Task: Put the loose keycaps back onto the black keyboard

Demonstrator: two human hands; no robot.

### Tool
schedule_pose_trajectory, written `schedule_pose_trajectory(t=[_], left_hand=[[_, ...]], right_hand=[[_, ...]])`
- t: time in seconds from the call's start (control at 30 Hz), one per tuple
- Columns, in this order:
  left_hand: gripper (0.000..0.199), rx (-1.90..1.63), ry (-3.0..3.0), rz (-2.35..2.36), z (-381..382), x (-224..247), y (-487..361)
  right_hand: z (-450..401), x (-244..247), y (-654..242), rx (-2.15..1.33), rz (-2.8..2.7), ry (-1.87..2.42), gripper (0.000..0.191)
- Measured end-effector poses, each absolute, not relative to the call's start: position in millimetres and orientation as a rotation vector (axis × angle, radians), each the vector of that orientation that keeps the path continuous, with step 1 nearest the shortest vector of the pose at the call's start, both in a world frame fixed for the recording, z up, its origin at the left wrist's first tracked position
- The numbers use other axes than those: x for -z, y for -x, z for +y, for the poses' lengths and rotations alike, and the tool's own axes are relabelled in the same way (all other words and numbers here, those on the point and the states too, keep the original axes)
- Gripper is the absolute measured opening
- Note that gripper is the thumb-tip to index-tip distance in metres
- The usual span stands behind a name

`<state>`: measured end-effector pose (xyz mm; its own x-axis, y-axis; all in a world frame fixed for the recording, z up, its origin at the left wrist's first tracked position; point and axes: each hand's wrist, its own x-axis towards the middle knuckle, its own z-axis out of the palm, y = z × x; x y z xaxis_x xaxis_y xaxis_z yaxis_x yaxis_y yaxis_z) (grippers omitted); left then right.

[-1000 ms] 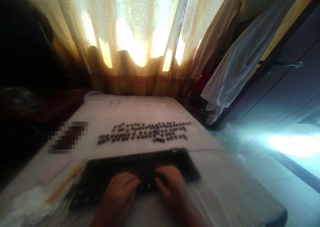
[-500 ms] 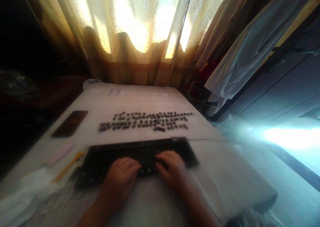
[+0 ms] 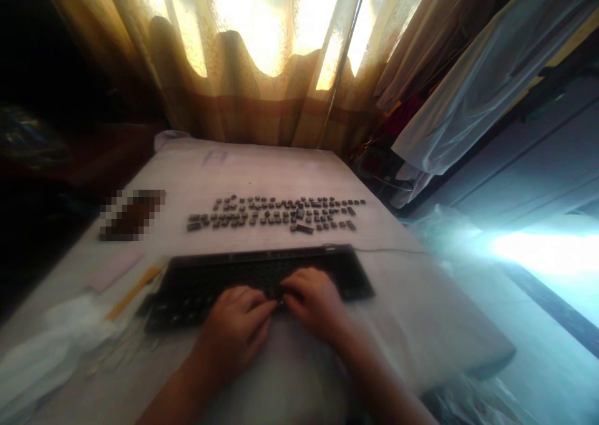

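Observation:
A black keyboard (image 3: 187,281) lies across the near part of the white-covered table. Over its front middle my left hand (image 3: 241,325) has its fingers closed together, the tips at the keyboard's lower edge. My right hand (image 3: 313,300) is bent in a pinch just beside them, thumb and forefinger almost meeting the left fingertips. Anything small between the fingers is hidden by blur and by the hands. Beyond the keyboard, loose dark keycaps (image 3: 299,214) are spread in several rough rows on the cloth.
A blurred-out phone (image 3: 131,216) lies at the left, with a pink slip (image 3: 113,269) and a yellow stick-like tool (image 3: 133,293) nearer me. Crumpled white tissue (image 3: 56,344) is at the near left. The keyboard's cable (image 3: 388,250) runs right. Curtains (image 3: 262,113) hang behind.
My hands have come closer together at the keyboard's front middle, the left moving right and the right moving slightly left. The whole view has shifted a little, with the table higher in it.

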<state>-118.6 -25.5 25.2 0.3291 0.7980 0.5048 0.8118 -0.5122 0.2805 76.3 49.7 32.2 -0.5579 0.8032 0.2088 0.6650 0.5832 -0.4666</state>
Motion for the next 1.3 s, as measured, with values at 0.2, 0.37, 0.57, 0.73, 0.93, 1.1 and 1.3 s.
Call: schedule_pose_trajectory(t=[0.2, 0.37, 0.57, 0.73, 0.93, 1.1, 1.3], left_hand=[[0.035, 0.818, 2.507, -1.560, -24.8, -25.4, 115.9], [0.035, 0.757, 2.522, -1.590, -25.0, -23.9, 113.8], [0.034, 0.796, 2.500, -1.579, -24.6, -24.8, 113.3], [0.034, 0.840, 2.423, -1.523, -23.2, -18.9, 115.3], [0.037, 0.790, 2.414, -1.482, -21.0, -9.6, 120.8], [0.038, 0.766, 2.426, -1.493, -21.0, -9.5, 121.0], [0.038, 0.800, 2.400, -1.474, -20.1, -14.0, 116.8]], right_hand=[[52.8, -35.6, -74.6, -0.538, -2.471, 1.207, 0.019], [52.2, -39.3, -72.8, -0.594, -2.461, 1.238, 0.019], [41.1, -29.6, -74.9, -0.511, -2.385, 1.192, 0.025], [38.2, -16.4, -74.7, -0.512, -2.312, 1.177, 0.028], [43.5, -22.9, -70.1, -0.574, -2.363, 1.305, 0.031], [44.3, -26.8, -68.0, -0.519, -2.388, 1.348, 0.024], [44.0, -23.3, -66.6, -0.465, -2.313, 1.308, 0.025]])
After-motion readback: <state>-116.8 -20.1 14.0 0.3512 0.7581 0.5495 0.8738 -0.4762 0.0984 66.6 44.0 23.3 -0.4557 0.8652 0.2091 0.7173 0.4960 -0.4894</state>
